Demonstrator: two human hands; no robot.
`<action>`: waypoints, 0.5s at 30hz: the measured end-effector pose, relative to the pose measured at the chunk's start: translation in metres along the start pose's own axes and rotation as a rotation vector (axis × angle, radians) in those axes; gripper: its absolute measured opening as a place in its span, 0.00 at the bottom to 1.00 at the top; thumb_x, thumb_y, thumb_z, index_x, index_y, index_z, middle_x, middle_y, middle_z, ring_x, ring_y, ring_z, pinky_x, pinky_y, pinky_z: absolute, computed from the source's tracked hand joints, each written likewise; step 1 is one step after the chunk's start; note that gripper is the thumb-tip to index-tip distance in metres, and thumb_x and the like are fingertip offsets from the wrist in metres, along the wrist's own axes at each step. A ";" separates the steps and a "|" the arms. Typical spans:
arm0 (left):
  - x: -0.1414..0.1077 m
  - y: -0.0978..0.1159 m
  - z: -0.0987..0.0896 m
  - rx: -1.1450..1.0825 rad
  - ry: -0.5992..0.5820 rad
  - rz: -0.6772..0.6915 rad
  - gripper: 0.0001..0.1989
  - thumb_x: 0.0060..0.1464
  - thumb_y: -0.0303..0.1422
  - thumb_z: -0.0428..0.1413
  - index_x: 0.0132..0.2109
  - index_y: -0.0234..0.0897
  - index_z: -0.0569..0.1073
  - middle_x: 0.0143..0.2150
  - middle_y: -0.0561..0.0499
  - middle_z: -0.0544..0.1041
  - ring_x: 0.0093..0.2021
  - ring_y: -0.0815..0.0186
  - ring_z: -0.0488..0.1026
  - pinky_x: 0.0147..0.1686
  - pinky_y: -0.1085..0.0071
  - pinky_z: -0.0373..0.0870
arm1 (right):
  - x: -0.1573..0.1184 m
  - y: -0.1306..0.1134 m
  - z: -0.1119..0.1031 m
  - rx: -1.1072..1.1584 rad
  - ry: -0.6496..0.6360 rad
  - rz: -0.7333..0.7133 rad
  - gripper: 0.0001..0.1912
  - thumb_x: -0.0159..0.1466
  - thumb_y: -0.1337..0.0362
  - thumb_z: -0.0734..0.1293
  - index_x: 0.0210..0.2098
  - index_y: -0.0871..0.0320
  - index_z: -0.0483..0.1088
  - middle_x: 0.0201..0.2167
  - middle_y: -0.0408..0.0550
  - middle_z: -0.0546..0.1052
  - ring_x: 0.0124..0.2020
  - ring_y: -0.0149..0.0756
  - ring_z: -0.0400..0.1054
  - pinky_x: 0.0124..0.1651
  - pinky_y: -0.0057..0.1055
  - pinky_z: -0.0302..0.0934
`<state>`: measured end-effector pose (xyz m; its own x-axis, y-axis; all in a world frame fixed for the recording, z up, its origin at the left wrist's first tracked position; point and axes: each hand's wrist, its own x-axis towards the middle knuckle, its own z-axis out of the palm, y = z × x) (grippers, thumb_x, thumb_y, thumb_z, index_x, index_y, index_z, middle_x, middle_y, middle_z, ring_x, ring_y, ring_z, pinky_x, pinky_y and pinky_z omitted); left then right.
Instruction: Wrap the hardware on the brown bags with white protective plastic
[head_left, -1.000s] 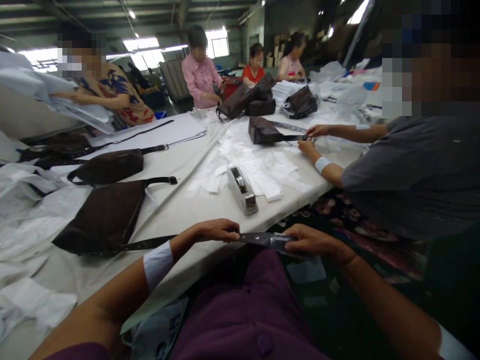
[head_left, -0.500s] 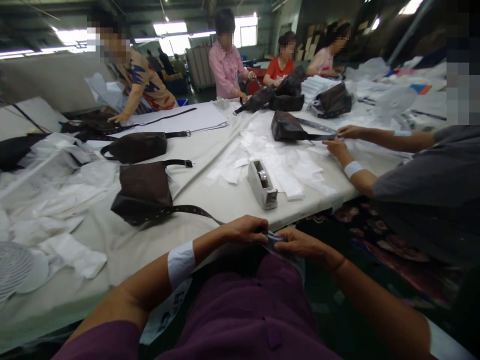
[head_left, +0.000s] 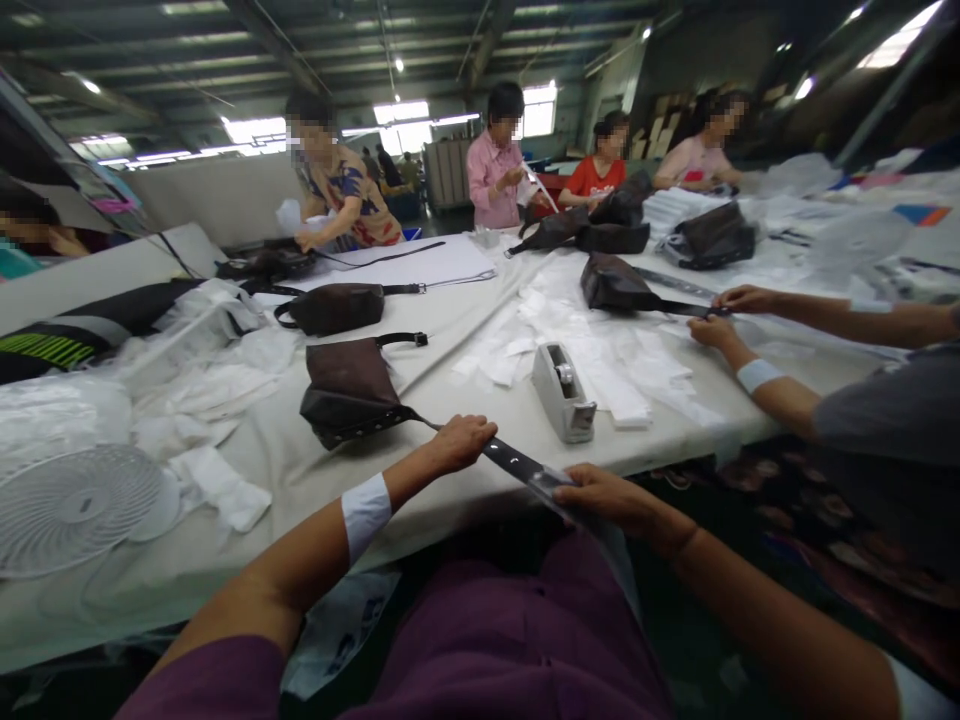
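Note:
A dark brown bag (head_left: 351,390) lies on the white-covered table (head_left: 450,505), its studded strap (head_left: 516,458) stretched toward me over the table's front edge. My left hand (head_left: 465,442) is closed round the strap between the bag and its far end. Farther right, my right hand (head_left: 600,492) pinches the strap's end part, where a clear plastic sleeve (head_left: 553,484) covers it. A stretch of bare strap with metal studs shows between my hands. Just beyond them stands a grey tape dispenser (head_left: 562,392).
White strips (head_left: 626,385) are spread behind the dispenser. A white fan (head_left: 79,510) lies at the left. Another dark bag (head_left: 337,308) sits farther back. At the right, a co-worker's hands (head_left: 724,315) hold another bag's strap. Several people stand across the table.
My left hand has moved left along the strap, away from my right hand, baring more strap between them. The view has tilted up and turned left.

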<state>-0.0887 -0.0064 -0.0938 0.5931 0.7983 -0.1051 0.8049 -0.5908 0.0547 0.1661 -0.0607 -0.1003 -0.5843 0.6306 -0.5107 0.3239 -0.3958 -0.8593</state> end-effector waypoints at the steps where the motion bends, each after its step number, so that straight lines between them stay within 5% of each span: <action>1: 0.001 0.007 0.001 -0.014 0.026 0.021 0.10 0.55 0.23 0.44 0.41 0.37 0.67 0.39 0.45 0.71 0.37 0.61 0.68 0.36 0.66 0.63 | 0.011 -0.005 0.005 -0.023 0.009 0.006 0.18 0.54 0.50 0.68 0.27 0.60 0.65 0.17 0.41 0.70 0.15 0.26 0.60 0.18 0.22 0.52; 6: -0.009 0.008 0.007 -0.143 0.140 0.206 0.15 0.53 0.24 0.49 0.49 0.36 0.65 0.44 0.45 0.70 0.43 0.62 0.67 0.42 0.68 0.62 | 0.061 -0.037 0.026 -0.090 0.016 -0.014 0.15 0.56 0.54 0.66 0.26 0.60 0.65 0.16 0.42 0.70 0.15 0.26 0.61 0.18 0.23 0.54; 10: -0.040 -0.051 0.007 0.012 0.101 0.036 0.22 0.53 0.25 0.51 0.55 0.41 0.63 0.50 0.45 0.70 0.52 0.58 0.64 0.51 0.58 0.55 | 0.075 -0.050 0.031 -0.063 -0.066 -0.015 0.15 0.55 0.54 0.67 0.26 0.60 0.64 0.17 0.43 0.71 0.15 0.26 0.61 0.18 0.23 0.54; 15: -0.057 -0.104 0.013 0.141 0.121 -0.096 0.09 0.58 0.26 0.47 0.38 0.38 0.72 0.39 0.45 0.75 0.45 0.60 0.66 0.45 0.60 0.55 | 0.075 -0.042 0.029 -0.060 -0.083 0.090 0.18 0.54 0.51 0.68 0.25 0.60 0.64 0.16 0.41 0.70 0.14 0.26 0.60 0.16 0.22 0.52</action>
<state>-0.2064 0.0085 -0.1066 0.5188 0.8547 0.0173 0.8522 -0.5154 -0.0902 0.0867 -0.0162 -0.1013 -0.6096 0.5361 -0.5840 0.4203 -0.4060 -0.8115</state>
